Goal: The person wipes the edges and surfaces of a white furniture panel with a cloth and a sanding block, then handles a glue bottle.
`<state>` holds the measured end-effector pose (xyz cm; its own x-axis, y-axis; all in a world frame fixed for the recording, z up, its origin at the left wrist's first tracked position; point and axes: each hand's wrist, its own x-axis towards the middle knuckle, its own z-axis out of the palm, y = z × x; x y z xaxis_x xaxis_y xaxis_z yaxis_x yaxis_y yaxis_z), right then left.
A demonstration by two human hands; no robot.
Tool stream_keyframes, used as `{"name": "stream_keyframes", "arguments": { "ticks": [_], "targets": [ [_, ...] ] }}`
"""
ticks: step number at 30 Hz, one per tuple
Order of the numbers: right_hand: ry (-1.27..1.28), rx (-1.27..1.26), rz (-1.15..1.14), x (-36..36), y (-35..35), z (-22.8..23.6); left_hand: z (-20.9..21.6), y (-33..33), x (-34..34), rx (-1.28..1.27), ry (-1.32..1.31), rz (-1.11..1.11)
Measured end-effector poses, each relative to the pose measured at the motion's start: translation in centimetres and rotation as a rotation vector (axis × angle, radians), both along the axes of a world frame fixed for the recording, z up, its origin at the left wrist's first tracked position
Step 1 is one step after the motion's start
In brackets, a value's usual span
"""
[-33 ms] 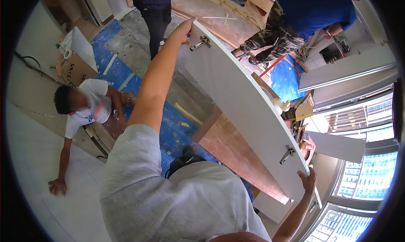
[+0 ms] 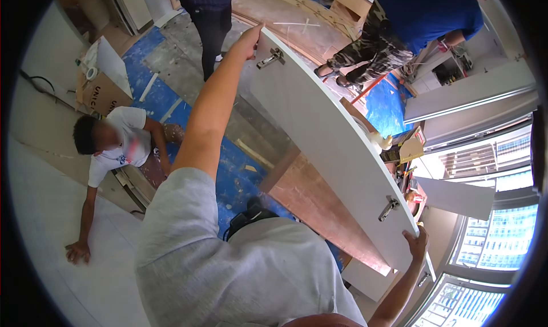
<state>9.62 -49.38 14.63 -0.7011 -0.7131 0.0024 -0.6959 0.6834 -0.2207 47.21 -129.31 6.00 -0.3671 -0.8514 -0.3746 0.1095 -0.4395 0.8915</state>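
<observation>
Beyond white panel (image 2: 319, 127), dark-trousered co-worker (image 2: 206, 27) shifted slightly; left hand (image 2: 250, 41), right hand (image 2: 416, 245) grip panel ends; likely holding step, next needing balance.

One held white panel (image 2: 331, 141), three metal hinges (image 2: 389, 209), three co-workers (image 2: 434, 16) and one tape roll (image 2: 91, 73) show.

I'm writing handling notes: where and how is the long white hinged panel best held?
The white panel is probably best gripped by its edges near opposite ends, where the left hand and right hand are, coming from outside each edge. It is long and thin, so spaced holds should balance it; its face carries projecting metal hinges, best avoided.
</observation>
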Motion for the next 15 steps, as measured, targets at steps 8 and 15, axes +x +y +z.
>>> {"name": "stream_keyframes", "arguments": {
  "ticks": [8, 15],
  "targets": [
    [0.019, 0.022, -0.024, 0.4, -0.4, 0.2, -2.0, 3.6, 0.1, -0.635, 0.15, 0.0],
    [0.081, -0.001, 0.016, -1.4, 1.2, -0.9, -5.6, -0.1, 0.8, -0.391, 0.216, 0.104]
  ]
}}
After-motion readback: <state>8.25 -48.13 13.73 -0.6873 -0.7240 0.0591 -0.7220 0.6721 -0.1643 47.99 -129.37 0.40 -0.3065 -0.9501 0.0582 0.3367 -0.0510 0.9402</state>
